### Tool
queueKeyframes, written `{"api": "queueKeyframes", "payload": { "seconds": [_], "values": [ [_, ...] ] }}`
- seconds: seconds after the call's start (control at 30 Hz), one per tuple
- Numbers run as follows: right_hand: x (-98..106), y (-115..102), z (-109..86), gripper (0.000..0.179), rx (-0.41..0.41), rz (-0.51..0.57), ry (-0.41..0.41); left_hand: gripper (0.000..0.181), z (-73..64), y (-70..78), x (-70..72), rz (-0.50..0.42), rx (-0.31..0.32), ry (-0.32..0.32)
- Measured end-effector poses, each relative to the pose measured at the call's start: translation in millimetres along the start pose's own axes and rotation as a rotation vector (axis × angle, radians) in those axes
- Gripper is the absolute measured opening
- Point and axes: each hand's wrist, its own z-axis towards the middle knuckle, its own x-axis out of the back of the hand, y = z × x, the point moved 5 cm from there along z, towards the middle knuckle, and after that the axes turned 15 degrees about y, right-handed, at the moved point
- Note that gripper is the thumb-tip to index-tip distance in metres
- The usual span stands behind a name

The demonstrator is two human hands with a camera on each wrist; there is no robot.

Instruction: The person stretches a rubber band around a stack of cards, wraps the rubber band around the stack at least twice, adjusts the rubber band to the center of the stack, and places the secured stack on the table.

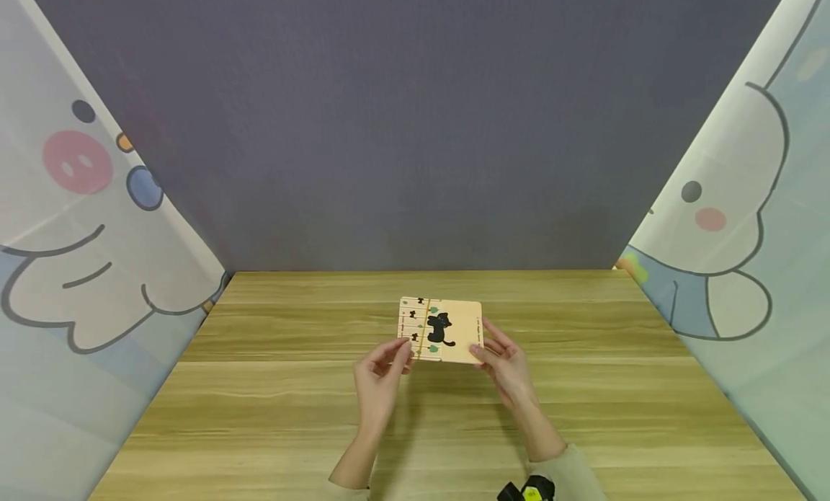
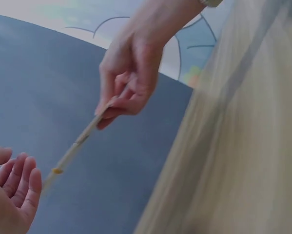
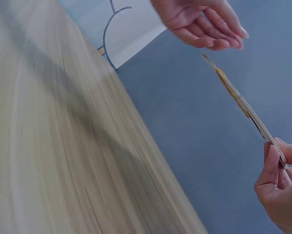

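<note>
My right hand [image 1: 509, 368] pinches a thin cream notepad [image 1: 463, 331] by its right edge, thumb on top and fingers beneath. Its face carries a large black cat, with a strip of small cats and green leaves on the left. A yellowish elastic band [image 3: 233, 92] runs round it near the left end. The notepad is held up above the table, edge-on in both wrist views. My left hand [image 1: 379, 386] is at the notepad's lower left corner, overlapping it in the head view. In the right wrist view, that left hand [image 3: 204, 24] has loosely bent fingers, a small gap from the notepad's end.
Beneath the hands lies a wood-grain table [image 1: 292, 414]. A dark grey panel [image 1: 415, 126] stands along its back edge. Pale cloths with cartoon animals [image 1: 726, 198] hang at both sides. Near the right sleeve [image 1: 573, 476] shows a black and yellow device [image 1: 532, 489].
</note>
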Motion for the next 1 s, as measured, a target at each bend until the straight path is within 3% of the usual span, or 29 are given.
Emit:
{"api": "queueKeyframes", "payload": {
  "seconds": [0.07,0.17,0.3,0.37,0.5,0.67,0.83,1.0],
  "values": [
    [-1,-1,0.3,0.061,-0.002,0.005,-0.003,0.015,-4.5,-18.7,3.3,-0.030,-0.012,0.013],
    [-2,-2,0.2,0.061,-0.001,0.010,-0.008,0.013,-8.9,-65.3,9.9,-0.082,-0.041,0.009],
    [-3,-3,-0.1,0.061,-0.002,0.016,-0.012,0.012,-14.0,-124.3,17.6,-0.113,0.051,0.037],
    [-4,-4,-0.4,0.061,-0.002,0.019,-0.013,0.018,-17.3,-135.9,18.5,-0.104,0.145,0.071],
    [-5,-4,-1.1,0.061,0.000,0.023,-0.017,0.028,-21.6,-143.1,17.9,-0.104,0.266,0.111],
    [-6,-5,-1.9,0.061,0.002,0.026,-0.019,0.034,-22.6,-147.9,16.5,-0.084,0.352,0.146],
    [-5,-5,-2.5,0.061,0.001,0.024,-0.020,0.041,-22.8,-148.3,13.4,-0.101,0.383,0.169],
    [-5,-4,-3.4,0.061,0.010,0.018,-0.025,0.039,-23.3,-147.6,10.6,-0.135,0.376,0.181]
  ]
}}
